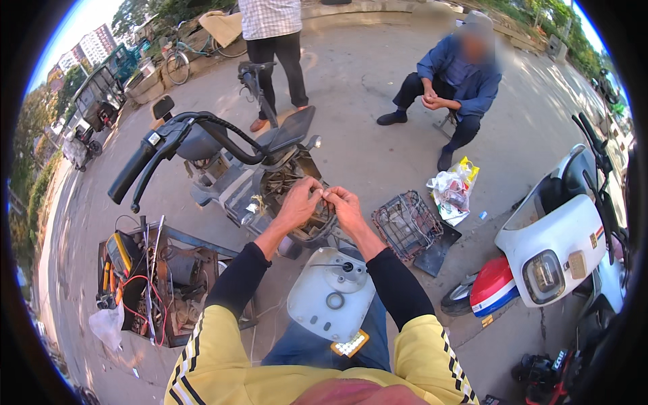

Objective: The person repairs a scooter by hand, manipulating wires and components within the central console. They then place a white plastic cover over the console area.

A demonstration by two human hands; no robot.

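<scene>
Electric scooter (pixel 233 202) stands directly before you, with its black handlebar (pixel 137 165) reaching to the left and its near part uncovered, so that tangled wires (pixel 277 185) are visible inside. Above the near right edge of this scooter, your left hand (pixel 300 202) and your right hand (pixel 345 206) come together. The grip of each hand is narrow: the fingertips are pinched, and the two hands meet or nearly meet; what they may have between them is too small, so I cannot tell it. On your lap, just on the near side of the scooter, lies a pale panel (pixel 314 287) with a round hole. To the left of the scooter and nearer to you is a box (pixel 179 341) full of tools and parts, with a white plastic bag (pixel 108 327) at its corner. To the right of the scooter, on the ground, there are a wire basket (pixel 409 226), a black flat plate (pixel 439 248) and a white and yellow bag (pixel 453 189); farther right stands a white scooter (pixel 553 229). Beyond the scooter, one person (pixel 270 20) in a checked shirt is standing, and to its far right another person in blue (pixel 479 104) sits low.
</scene>
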